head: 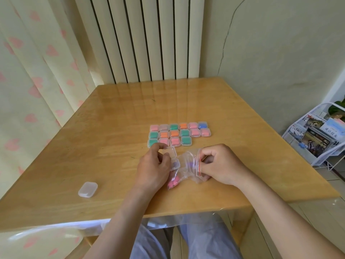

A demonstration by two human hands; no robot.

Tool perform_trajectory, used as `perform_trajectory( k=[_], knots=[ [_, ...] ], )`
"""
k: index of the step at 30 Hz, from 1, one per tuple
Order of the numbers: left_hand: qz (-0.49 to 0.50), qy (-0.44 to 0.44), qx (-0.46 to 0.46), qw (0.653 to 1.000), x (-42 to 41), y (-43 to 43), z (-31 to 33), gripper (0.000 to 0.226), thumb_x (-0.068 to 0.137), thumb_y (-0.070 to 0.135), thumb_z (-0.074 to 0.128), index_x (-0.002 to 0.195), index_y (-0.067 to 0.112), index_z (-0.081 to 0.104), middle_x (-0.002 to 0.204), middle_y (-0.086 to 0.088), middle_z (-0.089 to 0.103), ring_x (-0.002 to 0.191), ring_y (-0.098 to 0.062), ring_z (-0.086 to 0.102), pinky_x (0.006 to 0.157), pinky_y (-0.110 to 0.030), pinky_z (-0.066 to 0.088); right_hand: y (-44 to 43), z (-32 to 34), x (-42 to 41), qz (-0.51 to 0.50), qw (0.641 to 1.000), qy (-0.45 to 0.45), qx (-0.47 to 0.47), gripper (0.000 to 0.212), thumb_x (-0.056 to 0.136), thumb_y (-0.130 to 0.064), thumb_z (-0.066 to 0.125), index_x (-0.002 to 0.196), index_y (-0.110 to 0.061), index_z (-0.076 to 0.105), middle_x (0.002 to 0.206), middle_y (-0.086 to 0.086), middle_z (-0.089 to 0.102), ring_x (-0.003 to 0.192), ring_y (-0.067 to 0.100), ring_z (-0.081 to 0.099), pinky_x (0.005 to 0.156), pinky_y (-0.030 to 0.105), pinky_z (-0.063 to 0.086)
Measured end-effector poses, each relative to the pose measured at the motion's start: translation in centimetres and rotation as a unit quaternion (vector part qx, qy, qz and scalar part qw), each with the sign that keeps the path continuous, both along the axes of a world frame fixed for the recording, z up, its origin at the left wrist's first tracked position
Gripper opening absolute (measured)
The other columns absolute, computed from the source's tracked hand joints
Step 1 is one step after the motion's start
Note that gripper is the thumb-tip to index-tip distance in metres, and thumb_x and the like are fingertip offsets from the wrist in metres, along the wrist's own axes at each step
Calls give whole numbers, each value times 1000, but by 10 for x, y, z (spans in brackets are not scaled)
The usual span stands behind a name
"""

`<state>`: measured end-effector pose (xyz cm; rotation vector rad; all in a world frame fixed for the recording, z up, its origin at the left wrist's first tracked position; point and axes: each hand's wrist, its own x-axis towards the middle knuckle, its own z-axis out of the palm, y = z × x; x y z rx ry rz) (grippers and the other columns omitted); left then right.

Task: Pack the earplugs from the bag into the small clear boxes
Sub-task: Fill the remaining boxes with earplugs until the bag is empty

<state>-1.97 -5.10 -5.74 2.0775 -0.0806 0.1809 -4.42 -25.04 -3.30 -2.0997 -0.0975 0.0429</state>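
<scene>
My left hand (pixel 154 168) holds a small clear box (pixel 172 157) with its lid swung up; something purple shows inside the base. My right hand (pixel 217 165) pinches the red-striped mouth of a clear zip bag (pixel 188 165) that lies on the table between both hands. Pink earplugs (pixel 173 182) sit in the bag's lower corner, partly hidden by my left hand. Beyond my hands, several filled boxes (pixel 179 134) stand in three rows, holding pink, green, orange and blue earplugs.
One closed clear box (pixel 88 189) lies alone at the front left of the wooden table (pixel 112 137). A radiator stands behind the table, a curtain hangs at the left, and a white wire rack (pixel 317 139) with magazines stands at the right.
</scene>
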Motion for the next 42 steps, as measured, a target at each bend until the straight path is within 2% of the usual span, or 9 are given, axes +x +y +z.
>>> perform_trajectory(
  k=[7, 11, 14, 18, 22, 25, 30, 36, 42],
  knots=[
    [8, 14, 1, 1000, -2, -1, 4, 20, 96, 18, 52, 112, 26, 59, 73, -4, 66, 67, -19, 64, 61, -27, 49, -11, 2, -4, -31, 999, -21, 19, 17, 79, 5, 68, 70, -9, 70, 67, 10, 73, 64, 26, 74, 71, 41, 59],
    [16, 40, -103, 994, -4, -2, 13, 21, 98, 11, 47, 111, 23, 57, 86, -18, 64, 53, -26, 69, 51, -31, 54, -17, 9, -8, -53, 997, -36, 46, 16, 76, 7, 66, 64, -3, 63, 82, 12, 73, 65, 26, 74, 72, 45, 60],
    [24, 12, -120, 992, -6, -3, 19, 22, 98, 12, 49, 116, 21, 60, 79, -18, 59, 52, -26, 63, 48, -33, 53, -19, 16, -10, -90, 990, -92, 58, 27, 72, 6, 67, 53, -11, 59, 87, -1, 73, 67, 18, 72, 65, 40, 60],
    [18, -40, -125, 991, -13, -13, 34, 22, 98, 12, 56, 117, 22, 60, 72, -12, 58, 57, -30, 63, 55, -40, 58, -11, 23, -12, -92, 979, -174, 46, 21, 70, 4, 68, 57, -8, 57, 82, -13, 73, 81, 9, 70, 61, 32, 55],
    [-1, -22, -158, 987, -25, -24, 50, 9, 98, 14, 59, 106, 13, 63, 72, -12, 67, 53, -19, 68, 49, -24, 54, 8, 24, -17, -60, 967, -245, 22, 20, 68, 1, 68, 57, -14, 59, 79, -11, 72, 78, 7, 69, 57, 19, 47],
    [-5, -5, -189, 982, -31, -28, 53, 8, 96, 12, 63, 92, 5, 66, 65, -2, 67, 60, -23, 72, 54, -32, 59, 18, 22, -18, -28, 948, -316, -26, 16, 67, 2, 68, 59, -7, 58, 76, -2, 70, 66, 3, 62, 60, 8, 39],
    [-32, 31, -232, 972, -37, -29, 56, 9, 94, 9, 64, 92, 1, 68, 88, -21, 69, 71, -24, 74, 60, -25, 57, 21, 15, -14, -29, 922, -377, -82, 15, 71, -5, 68, 62, -7, 56, 72, 2, 63, 65, 21, 59, 56, 36, 49],
    [-56, 76, -271, 958, -38, -25, 55, 11, 93, 6, 66, 98, -4, 64, 99, -27, 68, 74, -21, 73, 65, -24, 57, 23, 11, -12, -28, 931, -349, -104, 12, 74, -20, 68, 66, -15, 60, 76, -6, 58, 62, 19, 55, 63, 44, 54],
    [-65, 77, -257, 961, -35, -20, 52, 18, 89, -2, 68, 100, -12, 58, 88, -15, 65, 76, -17, 74, 67, -26, 59, 24, 13, -14, -13, 945, -309, -101, 4, 77, -20, 74, 74, -19, 71, 85, -8, 60, 65, 16, 60, 66, 41, 56]
  ],
)
